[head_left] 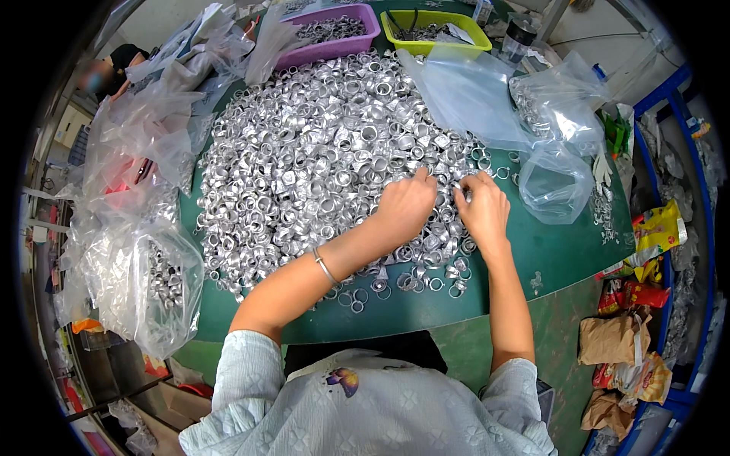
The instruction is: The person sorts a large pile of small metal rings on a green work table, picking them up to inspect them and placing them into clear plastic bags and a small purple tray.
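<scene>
A broad heap of silver-coloured metal rings [304,152] covers most of the green table [532,262]. Over the right side of the heap, my left hand [409,201] is closed with its fingertips down among the rings; the hand itself hides what they grip. Close beside it, my right hand [484,207] is bent at the heap's right edge, thumb and fingers drawn together. Anything in that pinch is too small to make out. A few loose rings [357,300] lie between my forearms along the heap's near edge.
Behind the heap stand a purple basket [372,21] and a yellow-green basket [479,32], both holding small metal pieces. Clear plastic bags [475,99] lie at the right, more bags [163,251] at the left. A blue shelf frame [669,319] rises far right. Another person [122,64] is at upper left.
</scene>
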Available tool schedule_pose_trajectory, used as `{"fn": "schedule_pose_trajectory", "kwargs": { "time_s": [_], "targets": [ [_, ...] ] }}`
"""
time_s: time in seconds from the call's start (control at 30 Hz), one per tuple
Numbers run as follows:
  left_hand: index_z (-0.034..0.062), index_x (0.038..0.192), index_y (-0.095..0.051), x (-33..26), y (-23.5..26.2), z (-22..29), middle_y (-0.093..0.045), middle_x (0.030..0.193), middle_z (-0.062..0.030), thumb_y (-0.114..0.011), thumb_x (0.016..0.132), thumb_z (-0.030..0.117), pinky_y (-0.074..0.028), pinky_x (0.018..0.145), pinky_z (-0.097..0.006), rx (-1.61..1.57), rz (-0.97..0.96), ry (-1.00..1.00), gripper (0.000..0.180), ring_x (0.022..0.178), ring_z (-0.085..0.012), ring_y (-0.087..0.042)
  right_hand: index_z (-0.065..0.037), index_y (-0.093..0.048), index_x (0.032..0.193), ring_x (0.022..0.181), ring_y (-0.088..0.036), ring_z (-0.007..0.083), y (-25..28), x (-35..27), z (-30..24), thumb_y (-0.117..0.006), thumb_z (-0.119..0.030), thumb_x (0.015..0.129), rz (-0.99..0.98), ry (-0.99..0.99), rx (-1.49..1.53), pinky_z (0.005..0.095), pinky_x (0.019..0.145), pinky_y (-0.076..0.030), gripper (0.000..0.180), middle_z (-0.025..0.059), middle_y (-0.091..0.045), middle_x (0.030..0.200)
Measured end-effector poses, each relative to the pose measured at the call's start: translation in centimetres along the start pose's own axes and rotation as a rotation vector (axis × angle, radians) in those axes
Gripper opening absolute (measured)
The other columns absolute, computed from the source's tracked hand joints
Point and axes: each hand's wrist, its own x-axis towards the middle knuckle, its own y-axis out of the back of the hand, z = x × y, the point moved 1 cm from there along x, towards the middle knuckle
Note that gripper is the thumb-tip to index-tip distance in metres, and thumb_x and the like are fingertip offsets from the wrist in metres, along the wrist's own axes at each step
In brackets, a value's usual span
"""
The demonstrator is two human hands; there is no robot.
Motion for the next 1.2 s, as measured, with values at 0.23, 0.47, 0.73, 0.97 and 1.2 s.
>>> {"fn": "schedule_pose_trajectory", "kwargs": {
  "time_s": [0.23,0.47,0.73,0.97,1.2],
  "targets": [
    [0.0026,0.078,-0.052,-2.1,2.5,-1.5,-0.047,0.068,-0.0026,-0.054,0.085,0.024,-0.035,0.043,-0.028,-1.497,-0.011,0.561,0.023,0.054,-0.0137,-0.046,0.002,-0.061,0.083,0.059,-0.05,0.0137,-0.5,-1.0,2.6,-0.063,-0.01,0.081,-0.087,-0.226,0.922,0.0251,0.05,-0.04,0.012,0.0041,-0.057,0.071],
    [0.0059,0.079,-0.05,-4.1,3.6,-1.8,-0.06,0.078,-0.0075,-0.056,0.088,0.021,-0.027,0.034,-0.016,-2.014,-0.124,0.919,0.019,0.053,-0.008,-0.046,-0.005,-0.054,0.097,0.053,-0.046,0.0111,0.3,-0.7,1.9,-0.055,-0.009,0.087,-0.286,-0.539,2.057,0.0182,0.034,-0.031,0.011,0.009,-0.057,0.085],
    [0.0024,0.091,-0.058,-0.6,3.4,-1.6,-0.06,0.073,-0.0141,-0.064,0.076,0.014,-0.049,0.056,-0.038,-0.1,0.181,0.144,0.02,0.063,-0.0297,-0.061,-0.005,-0.066,0.085,0.07,-0.061,0.027,-0.7,3.3,-0.2,-0.068,-0.012,0.074,0.137,0.038,0.241,0.0368,0.066,-0.047,0.013,0.0108,-0.059,0.082],
    [0.0026,0.08,-0.061,1.1,2.9,-2.3,-0.062,0.08,-0.0161,-0.066,0.074,0.02,-0.05,0.056,-0.042,0.038,0.033,0.151,0.019,0.066,-0.0328,-0.063,0.004,-0.061,0.078,0.071,-0.06,0.0266,-1.4,3.7,0.8,-0.067,-0.013,0.077,0.165,0.098,0.439,0.0342,0.067,-0.046,0.018,0.0103,-0.061,0.075],
    [0.0105,0.091,-0.052,-5.7,4.2,-1.1,-0.054,0.071,-0.0064,-0.046,0.087,0.035,-0.029,0.033,-0.017,-2.127,-0.353,0.715,0.025,0.047,-0.0099,-0.044,-0.004,-0.045,0.076,0.072,-0.051,0.0184,0.1,-1.2,-2.8,-0.048,-0.022,0.093,-0.304,-0.579,2.085,0.0227,0.037,-0.043,0.025,0.0143,-0.053,0.093]
  ]
}}
